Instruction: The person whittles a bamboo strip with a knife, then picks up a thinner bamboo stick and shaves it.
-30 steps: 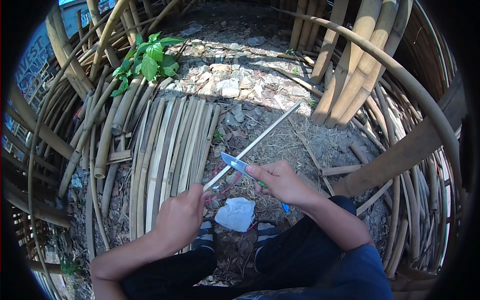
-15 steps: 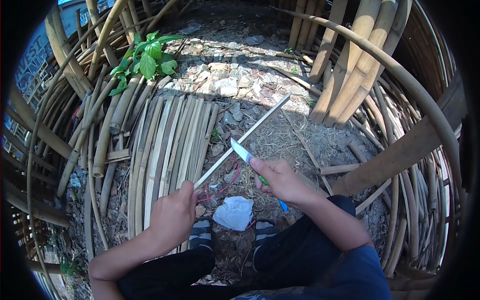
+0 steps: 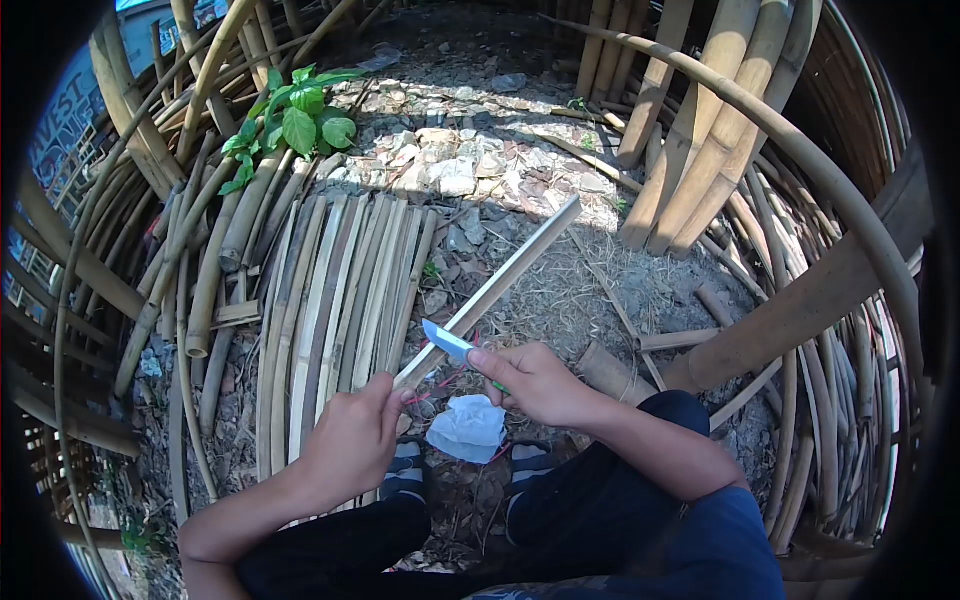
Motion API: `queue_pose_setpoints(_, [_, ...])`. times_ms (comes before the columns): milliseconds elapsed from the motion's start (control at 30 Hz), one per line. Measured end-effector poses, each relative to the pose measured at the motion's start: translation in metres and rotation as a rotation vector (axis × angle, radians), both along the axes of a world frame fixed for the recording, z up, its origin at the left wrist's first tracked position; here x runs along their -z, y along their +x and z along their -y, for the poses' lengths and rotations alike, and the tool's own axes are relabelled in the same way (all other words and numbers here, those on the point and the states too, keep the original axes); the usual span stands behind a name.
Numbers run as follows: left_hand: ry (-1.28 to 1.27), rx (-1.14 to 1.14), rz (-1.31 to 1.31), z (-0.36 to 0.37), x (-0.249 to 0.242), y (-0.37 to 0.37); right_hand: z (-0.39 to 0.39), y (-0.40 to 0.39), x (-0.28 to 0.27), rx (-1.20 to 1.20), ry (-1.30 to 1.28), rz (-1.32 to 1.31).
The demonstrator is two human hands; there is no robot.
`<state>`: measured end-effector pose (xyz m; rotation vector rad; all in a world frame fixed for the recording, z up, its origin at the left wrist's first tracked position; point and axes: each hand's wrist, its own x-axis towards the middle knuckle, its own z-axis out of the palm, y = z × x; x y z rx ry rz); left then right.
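My left hand (image 3: 362, 430) is closed round the near end of a split bamboo strip (image 3: 515, 267), which slants up and away to the right. In my right hand (image 3: 530, 382) is a knife (image 3: 447, 340) with a green handle, mostly hidden by the fingers. Its blade lies across the strip a short way above my left hand, pointing up and left. A white plastic bag (image 3: 468, 429) lies on the ground between my feet, below the knife.
Split bamboo strips (image 3: 345, 290) lie in a row at the left. Bamboo poles (image 3: 725, 130) stand at the upper right, and a thick pole (image 3: 800, 300) slants in from the right. A green plant (image 3: 300, 125) grows at the upper left.
My right hand and the knife have moved left and down along the strip, closer to my left hand. The strip has turned, showing more of its wide face.
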<state>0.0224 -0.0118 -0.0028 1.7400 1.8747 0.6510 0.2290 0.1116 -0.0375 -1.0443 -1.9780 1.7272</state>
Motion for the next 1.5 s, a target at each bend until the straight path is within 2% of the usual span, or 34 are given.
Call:
queue_pose_setpoints(100, [-0.003,0.007,0.037,0.0,0.001,-0.002,0.002,-0.004,0.0,-0.045,-0.022,0.064])
queue_pose_setpoints(167, [0.004,0.012,0.035,0.001,0.0,-0.002,-0.005,-0.002,0.009,0.056,-0.001,0.02])
queue_pose_setpoints(300, [-0.037,0.003,0.067,0.001,-0.004,-0.001,-0.011,0.003,0.004,0.039,-0.003,0.028])
queue_pose_setpoints(367, [-0.033,-0.004,0.064,0.002,-0.003,-0.004,-0.028,0.009,0.0,0.239,-0.125,-0.1])
queue_pose_setpoints(433, [-0.057,-0.023,0.063,0.003,0.0,-0.005,-0.038,0.016,0.0,0.236,-0.053,-0.078])
queue_pose_setpoints(500, [-0.069,-0.018,0.078,0.002,-0.002,-0.004,-0.031,0.017,-0.007,0.211,-0.257,0.008])
queue_pose_setpoints(533, [-0.089,-0.018,0.089,0.002,-0.002,-0.003,-0.026,0.015,-0.008,0.112,-0.312,0.05])
queue_pose_setpoints(700, [-0.13,0.011,0.139,0.0,-0.003,-0.002,-0.007,0.004,-0.005,-0.031,-0.285,-0.015])
queue_pose_setpoints(767, [-0.176,-0.011,0.166,0.0,-0.004,-0.002,-0.008,0.002,-0.004,0.035,-0.141,0.006])
queue_pose_setpoints(867, [-0.201,-0.018,0.167,-0.001,-0.004,-0.003,-0.013,0.004,0.008,0.058,-0.059,0.047])
queue_pose_setpoints(1067, [-0.233,-0.05,0.179,0.0,-0.006,-0.004,-0.028,0.013,-0.001,0.165,-0.105,-0.027])
queue_pose_setpoints(1200, [-0.181,-0.037,0.16,0.002,-0.003,-0.006,-0.039,0.024,-0.004,0.182,-0.099,0.055])
queue_pose_setpoints(1267, [-0.19,-0.049,0.158,0.007,-0.004,-0.008,-0.057,0.034,-0.014,0.421,-0.078,-0.027])
queue_pose_setpoints(1367, [-0.19,-0.055,0.172,0.007,-0.005,-0.008,-0.063,0.047,-0.028,0.434,-0.154,0.011])
queue_pose_setpoints(1433, [-0.192,-0.031,0.177,0.007,-0.006,-0.007,-0.042,0.036,-0.022,0.389,-0.174,0.014])
queue_pose_setpoints(1500, [-0.191,-0.033,0.178,0.006,-0.005,-0.004,-0.018,0.02,-0.012,0.138,-0.218,-0.038])
